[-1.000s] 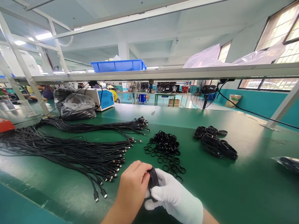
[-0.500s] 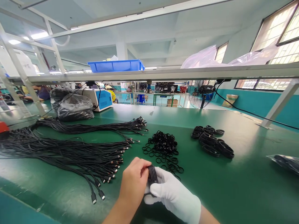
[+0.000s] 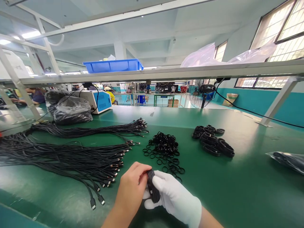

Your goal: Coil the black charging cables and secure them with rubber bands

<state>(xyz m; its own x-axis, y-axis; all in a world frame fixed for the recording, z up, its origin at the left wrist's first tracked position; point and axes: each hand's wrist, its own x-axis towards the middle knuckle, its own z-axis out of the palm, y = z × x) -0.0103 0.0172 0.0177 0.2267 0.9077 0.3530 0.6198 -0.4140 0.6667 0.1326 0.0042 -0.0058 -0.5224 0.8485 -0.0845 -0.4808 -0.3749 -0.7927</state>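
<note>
A coiled black USB cable [image 3: 153, 187] is held between both hands, low in the middle of the view. My bare left hand [image 3: 134, 185] pinches the coil's upper left side with thumb and fingers. Wearing a white glove, my right hand [image 3: 174, 196] grips the coil from the right, its thumb across the front. A small pale connector tip shows on the coil. Just beyond the hands lies a heap of small black rings [image 3: 165, 144], with loose ones spread toward me. Straight black cables [image 3: 95, 155] lie in bundles on the left, connector ends pointing right.
Coiled cables [image 3: 212, 141] are piled on the green table [image 3: 251, 183] at the right. A clear bag [image 3: 288, 160] lies at the right edge. Bagged goods [image 3: 72, 109] and a blue-and-white machine [image 3: 101, 101] stand back left. Overhead, a shelf [image 3: 161, 74] carries a blue tray [image 3: 114, 66].
The coil has turned in my hands, showing more of its length and a connector tip. My right thumb has moved up onto it. The view has shifted slightly.
</note>
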